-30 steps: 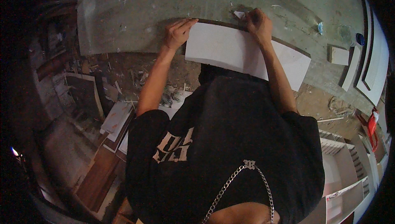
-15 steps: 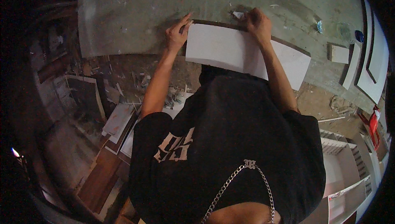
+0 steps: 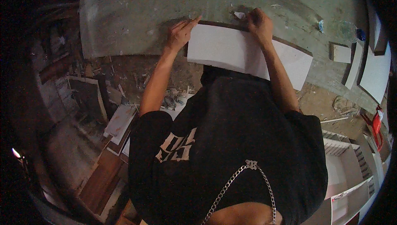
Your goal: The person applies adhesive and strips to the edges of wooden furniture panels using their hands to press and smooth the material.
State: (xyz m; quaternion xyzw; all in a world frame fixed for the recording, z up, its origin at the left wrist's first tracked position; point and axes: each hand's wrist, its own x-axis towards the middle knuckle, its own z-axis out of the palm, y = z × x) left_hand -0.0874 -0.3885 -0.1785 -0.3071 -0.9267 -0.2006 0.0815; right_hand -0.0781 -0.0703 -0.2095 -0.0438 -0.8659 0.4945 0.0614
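Note:
A long white board [image 3: 223,45] with a dark far edge lies along the near side of the greyish-green table [image 3: 136,22], overhanging it toward my body. My left hand [image 3: 180,34] is at the board's far left corner, fingers stretched out along the edge and the tips reaching onto the tabletop. Across the board's right part goes my right forearm. My right hand [image 3: 260,25] is closed in a pinch at the far edge. A small white scrap [image 3: 239,15] shows beside its fingertips; what the fingers hold is hidden.
On the table's right side lie a clear plastic bottle [image 3: 345,29], a white block [image 3: 341,53], a narrow strip [image 3: 353,65] and a large white panel [image 3: 374,76]. White compartmented cabinet parts [image 3: 345,163] stand at lower right, brown boards [image 3: 101,179] at lower left. Debris covers the floor.
My left hand has shifted slightly right, its fingers lowering from a raised pinch to a stretched-out pose along the corner. My right hand and the board stay nearly in place.

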